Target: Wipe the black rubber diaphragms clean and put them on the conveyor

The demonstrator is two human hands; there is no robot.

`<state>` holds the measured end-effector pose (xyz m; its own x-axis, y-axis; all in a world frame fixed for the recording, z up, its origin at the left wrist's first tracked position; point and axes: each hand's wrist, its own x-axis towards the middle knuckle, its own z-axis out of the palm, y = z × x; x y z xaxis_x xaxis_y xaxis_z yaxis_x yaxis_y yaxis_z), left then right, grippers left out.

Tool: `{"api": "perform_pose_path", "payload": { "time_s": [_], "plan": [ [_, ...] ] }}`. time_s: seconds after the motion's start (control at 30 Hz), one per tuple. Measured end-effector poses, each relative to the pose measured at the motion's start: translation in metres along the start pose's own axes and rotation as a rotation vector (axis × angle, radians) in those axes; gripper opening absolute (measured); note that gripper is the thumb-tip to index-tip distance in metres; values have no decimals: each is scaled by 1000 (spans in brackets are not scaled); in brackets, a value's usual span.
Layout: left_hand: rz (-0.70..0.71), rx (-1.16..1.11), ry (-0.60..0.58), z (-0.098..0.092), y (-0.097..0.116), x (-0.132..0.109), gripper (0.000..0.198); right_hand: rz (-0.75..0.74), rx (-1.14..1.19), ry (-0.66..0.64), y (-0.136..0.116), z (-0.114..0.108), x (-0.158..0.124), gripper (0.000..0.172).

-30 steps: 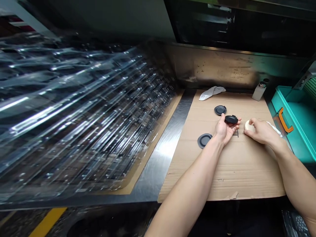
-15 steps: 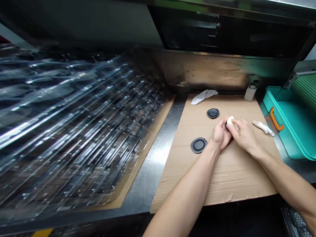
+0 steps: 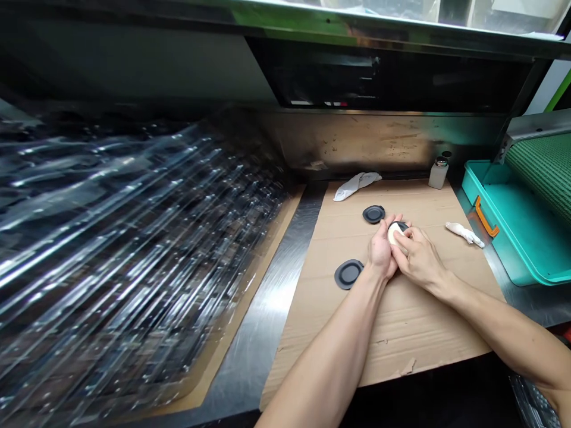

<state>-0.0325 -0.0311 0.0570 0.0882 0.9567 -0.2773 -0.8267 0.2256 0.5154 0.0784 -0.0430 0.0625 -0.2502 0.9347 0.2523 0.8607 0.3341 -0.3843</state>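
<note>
My left hand (image 3: 380, 252) cups a black round cap (image 3: 401, 226) just above the cardboard sheet (image 3: 401, 315). My right hand (image 3: 419, 258) presses a small cream-white pad (image 3: 394, 233) onto that cap, fingers closed round the pad. The two hands touch each other. Two more black round caps lie flat on the cardboard: one (image 3: 373, 213) just behind the hands, one (image 3: 348, 274) to the left of my left wrist.
A stack of clear plastic trays (image 3: 125, 255) fills the left side. A white cloth (image 3: 357, 183) and a small bottle (image 3: 438, 173) sit at the back of the cardboard, a crumpled white wipe (image 3: 463, 232) at the right. A teal bin (image 3: 513, 220) stands at far right.
My right hand carried the cream pad leftward from the cardboard onto the cap held in my left hand. The view has shifted up and right.
</note>
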Motion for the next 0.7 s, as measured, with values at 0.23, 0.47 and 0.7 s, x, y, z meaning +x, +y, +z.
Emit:
{"api": "perform_pose_path", "payload": {
  "time_s": [0.23, 0.47, 0.7],
  "plan": [
    [3, 56, -24, -7, -2, 9, 28, 73, -38, 42, 31, -8, 8, 36],
    [-41, -26, 64, -10, 9, 18, 34, 82, 258, 59, 32, -20, 6, 53],
    [-87, 25, -54, -4, 5, 9, 43, -33, 274, -142, 25, -41, 0, 50]
  ]
}}
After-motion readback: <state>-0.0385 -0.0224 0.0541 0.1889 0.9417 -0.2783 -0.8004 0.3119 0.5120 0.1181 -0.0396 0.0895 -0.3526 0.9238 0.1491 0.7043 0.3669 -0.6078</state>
